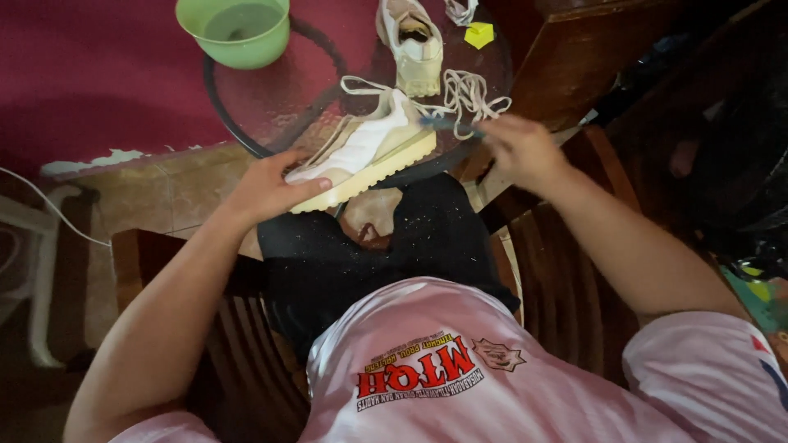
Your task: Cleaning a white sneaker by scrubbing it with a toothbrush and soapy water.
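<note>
Sneaker [365, 152] in cream and white sits tilted on its side at the near edge of the round glass table [271, 90], its thick pale sole turned toward you and its toe pointing toward your left. Your left hand [267, 187] grips it at the toe end, fingers curled over the sole edge and thumb on the upper, so that hand is closed around the shoe. Your right hand [519, 148] hovers just beside the heel end, pinched around a thin blue tool [447, 125], likely a small brush, though it is blurred and you cannot tell its exact kind; its tip lies close to the shoe's heel. Loose white laces [468, 92] are piled on the table right behind the heel, touching or nearly touching the shoe. Farther back stands the second sneaker [410, 41] of the pair, upright with its opening showing. A small yellow piece [478, 34] lies just to the right of it. At the far left of the tabletop a light green plastic basin [238, 31] holds water. Below the table your dark trousers [369, 246] show, and you sit on a slatted wooden chair [566, 271] over a tiled floor and red carpet [90, 74].
</note>
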